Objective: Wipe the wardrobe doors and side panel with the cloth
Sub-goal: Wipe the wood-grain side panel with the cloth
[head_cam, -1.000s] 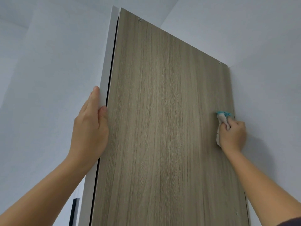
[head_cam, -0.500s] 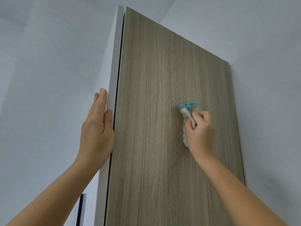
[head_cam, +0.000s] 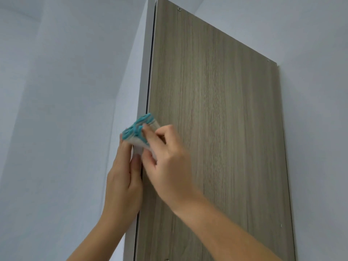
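The wardrobe's wood-grain side panel [head_cam: 216, 113] rises tall in front of me, seen from below. A white door edge [head_cam: 146, 76] runs along its left side. My right hand [head_cam: 167, 162] grips a folded white cloth with teal edging [head_cam: 138, 131] against the panel's left edge. My left hand [head_cam: 122, 179] lies flat on the white door edge just below and behind the cloth, its fingers straight and its fingertips hidden by the cloth.
White walls [head_cam: 56, 110] stand to the left and to the right [head_cam: 316, 129] of the panel. The panel's right edge meets the right wall. Small screw heads [head_cam: 179, 9] dot the panel's top edge.
My right hand has swept the cloth leftward across the panel, from its right edge to its left edge. The cloth now overlaps my left hand's fingertips. The view has shifted left.
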Tool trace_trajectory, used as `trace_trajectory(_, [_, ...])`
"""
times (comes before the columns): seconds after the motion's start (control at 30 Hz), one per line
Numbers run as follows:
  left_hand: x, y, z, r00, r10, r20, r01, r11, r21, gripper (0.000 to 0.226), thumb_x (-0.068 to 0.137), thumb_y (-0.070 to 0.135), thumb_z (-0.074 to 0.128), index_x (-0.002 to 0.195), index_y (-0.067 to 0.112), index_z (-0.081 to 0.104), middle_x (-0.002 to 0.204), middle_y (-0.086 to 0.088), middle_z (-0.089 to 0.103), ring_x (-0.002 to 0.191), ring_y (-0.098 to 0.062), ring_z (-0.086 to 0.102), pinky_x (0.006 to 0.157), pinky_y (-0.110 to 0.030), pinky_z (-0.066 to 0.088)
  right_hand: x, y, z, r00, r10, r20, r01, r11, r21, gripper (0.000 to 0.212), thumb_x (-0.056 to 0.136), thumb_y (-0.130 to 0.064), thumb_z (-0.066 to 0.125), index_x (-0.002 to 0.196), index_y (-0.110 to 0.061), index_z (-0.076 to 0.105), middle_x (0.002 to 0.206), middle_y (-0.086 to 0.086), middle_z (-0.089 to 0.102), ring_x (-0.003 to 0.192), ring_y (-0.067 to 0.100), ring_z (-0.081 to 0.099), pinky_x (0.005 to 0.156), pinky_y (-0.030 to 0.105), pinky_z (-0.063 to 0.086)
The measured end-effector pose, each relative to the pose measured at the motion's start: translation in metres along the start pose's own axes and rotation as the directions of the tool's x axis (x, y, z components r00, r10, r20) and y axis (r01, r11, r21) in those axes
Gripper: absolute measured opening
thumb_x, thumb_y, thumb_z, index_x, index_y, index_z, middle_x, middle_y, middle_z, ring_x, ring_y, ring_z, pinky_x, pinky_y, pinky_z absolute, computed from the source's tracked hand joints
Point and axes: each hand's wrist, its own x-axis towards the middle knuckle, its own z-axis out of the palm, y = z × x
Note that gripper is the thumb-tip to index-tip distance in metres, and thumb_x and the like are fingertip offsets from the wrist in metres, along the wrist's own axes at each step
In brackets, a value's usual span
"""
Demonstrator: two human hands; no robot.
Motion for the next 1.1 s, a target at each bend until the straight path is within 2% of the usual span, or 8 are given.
trace_trajectory(0.07, [-0.008, -0.002, -0.001, 1.0, -0.016, -0.006, 0.016, 1.0, -0.023, 0.033, 0.1, 0.01, 0.036, 0.126, 0.024, 0.051, 0.087, 0.013, 0.065, 0.075, -0.008, 0.063, 0.059, -0.01, 0.044, -0.007, -0.01, 0.002, 0.999, -0.024, 0.031, 0.024, 1.0, 0.004, 0.038, 0.091, -0.013, 0.055, 0.128, -0.005, 0.06, 0.099, 0.006, 0.055, 0.083, 0.016, 0.056, 0.062, 0.03, 0.053])
trace_trajectory(0.2, [-0.015, 0.0, -0.002, 1.0, -0.009, 0.002, 0.009, 1.0, -0.007, 0.034, 0.1, 0.008, 0.036, 0.125, 0.029, 0.048, 0.092, 0.01, 0.064, 0.079, -0.011, 0.062, 0.061, -0.01, 0.045, -0.007, -0.006, 0.001, 0.999, -0.043, 0.029, 0.042, 0.999, 0.009, 0.038, 0.092, -0.015, 0.051, 0.128, -0.006, 0.06, 0.099, 0.007, 0.056, 0.086, 0.018, 0.057, 0.06, 0.032, 0.054])
trace_trajectory(0.3, [-0.019, -0.003, -0.002, 1.0, -0.002, 0.002, 0.002, 0.999, 0.035, 0.032, 0.1, 0.012, 0.035, 0.126, 0.027, 0.048, 0.106, -0.003, 0.064, 0.088, -0.006, 0.062, 0.071, -0.009, 0.046, -0.01, 0.002, -0.004, 0.997, -0.068, 0.044, 0.07, 0.997, -0.033, 0.038, 0.092, -0.014, 0.051, 0.129, -0.008, 0.06, 0.1, 0.006, 0.057, 0.086, 0.017, 0.057, 0.06, 0.031, 0.054])
trace_trajectory(0.37, [-0.021, -0.004, -0.001, 0.999, -0.04, 0.006, 0.04, 0.998, 0.056, 0.044, 0.098, 0.025, 0.032, 0.141, 0.033, 0.039, 0.139, -0.013, 0.052, 0.12, -0.008, 0.054, 0.098, -0.021, 0.044, -0.014, 0.013, -0.009, 0.997, -0.059, 0.043, 0.062, 0.995, -0.073, 0.038, 0.091, -0.014, 0.053, 0.128, -0.008, 0.06, 0.101, 0.006, 0.057, 0.088, 0.017, 0.056, 0.063, 0.026, 0.052])
trace_trajectory(0.4, [-0.021, -0.005, 0.0, 0.999, -0.045, -0.005, 0.046, 0.997, 0.063, 0.052, 0.096, 0.031, 0.03, 0.147, 0.038, 0.029, 0.154, 0.0, 0.037, 0.135, 0.001, 0.038, 0.109, -0.019, 0.033, -0.015, 0.021, -0.012, 0.998, -0.043, 0.035, 0.046, 0.995, -0.088, 0.038, 0.09, -0.013, 0.055, 0.128, -0.007, 0.06, 0.101, 0.006, 0.057, 0.088, 0.016, 0.056, 0.065, 0.024, 0.051])
trace_trajectory(0.5, [-0.021, -0.005, 0.002, 0.999, -0.032, -0.029, 0.033, 0.997, 0.065, 0.053, 0.094, 0.034, 0.028, 0.145, 0.041, 0.016, 0.147, 0.03, 0.016, 0.13, 0.028, 0.009, 0.107, 0.001, 0.013, -0.023, 0.047, -0.02, 1.0, 0.024, -0.009, -0.025, 0.991, -0.128, 0.039, 0.088, -0.01, 0.059, 0.126, -0.005, 0.06, 0.099, 0.007, 0.055, 0.082, 0.014, 0.054, 0.065, 0.019, 0.047])
trace_trajectory(0.67, [-0.023, -0.009, 0.004, 0.997, -0.067, -0.036, 0.069, 0.995, 0.067, 0.053, 0.101, 0.016, 0.033, 0.15, 0.032, 0.019, 0.149, 0.025, 0.018, 0.126, 0.032, 0.009, 0.104, 0.004, 0.012, -0.032, 0.081, -0.032, 0.992, 0.084, -0.092, -0.1, 0.978, -0.183, 0.036, 0.085, -0.004, 0.064, 0.12, -0.003, 0.065, 0.095, 0.007, 0.054, 0.074, 0.011, 0.05, 0.065, 0.012, 0.034])
trace_trajectory(1.1, [-0.024, -0.008, 0.005, 0.995, -0.073, -0.063, 0.075, 0.997, 0.029, 0.055, 0.096, 0.029, 0.031, 0.151, 0.03, 0.022, 0.148, 0.026, 0.022, 0.136, 0.016, 0.013, 0.106, 0.001, 0.014, -0.061, 0.177, -0.079, 0.941, 0.27, -0.205, -0.311, 0.927, -0.208, 0.032, 0.09, -0.01, 0.054, 0.116, 0.006, 0.063, 0.1, 0.016, 0.054, 0.086, 0.003, 0.043, 0.075, 0.012, 0.036])
